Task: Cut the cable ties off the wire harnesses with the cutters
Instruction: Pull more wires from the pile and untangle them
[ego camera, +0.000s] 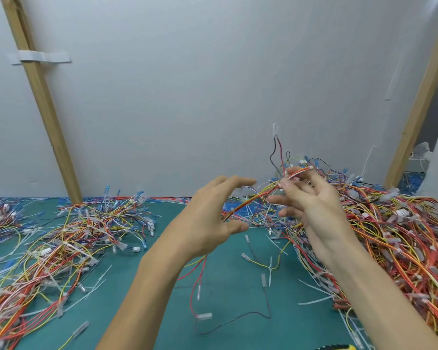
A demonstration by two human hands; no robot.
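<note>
The right hand's (311, 210) fingertips pinch a red-orange-yellow wire harness (258, 197) above the green mat (228, 286). At the harness's lower end is the left hand (208, 213), fingers spread and loosely curved. A tangled wire pile (68, 236) lies left of the harness and a bigger heap (402, 243) right of it. A grey wall (187, 97) and wooden posts (43, 102) stand behind.
</note>
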